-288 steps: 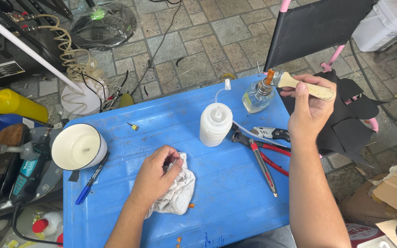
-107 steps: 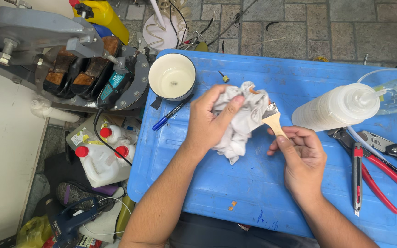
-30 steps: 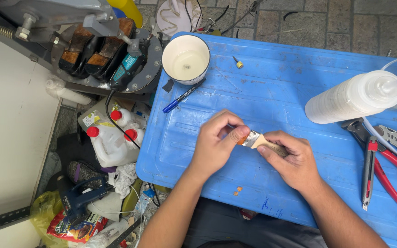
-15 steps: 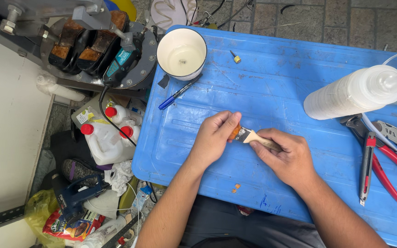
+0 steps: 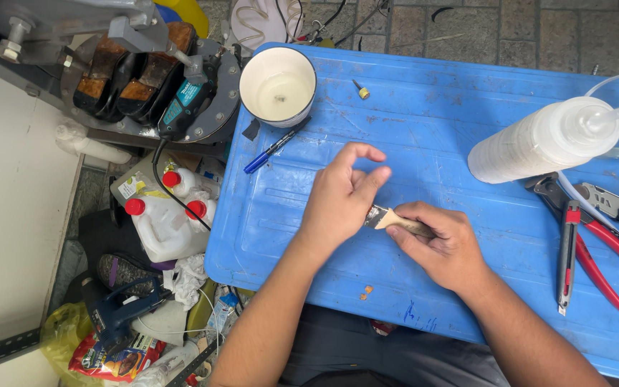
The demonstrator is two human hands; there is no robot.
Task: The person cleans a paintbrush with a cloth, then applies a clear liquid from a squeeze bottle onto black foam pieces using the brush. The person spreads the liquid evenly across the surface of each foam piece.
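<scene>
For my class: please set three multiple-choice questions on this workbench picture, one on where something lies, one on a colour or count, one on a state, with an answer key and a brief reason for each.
1. Where does the blue marker lie?
A. just below the white bowl
B. under the pliers
C. on the paving stones

2. How many red caps show on the white jugs beside the blue table?
A. one
B. three
C. five

3. What does the right hand do?
A. rests open on the table
B. grips the paintbrush by its wooden handle
C. squeezes the bottle

Key:
1 A, the marker slants away from the bowl's lower rim.
2 B, three red caps can be counted left of the table.
3 B, the fingers are closed round the handle, while the left hand hovers at the bristle end.
</scene>
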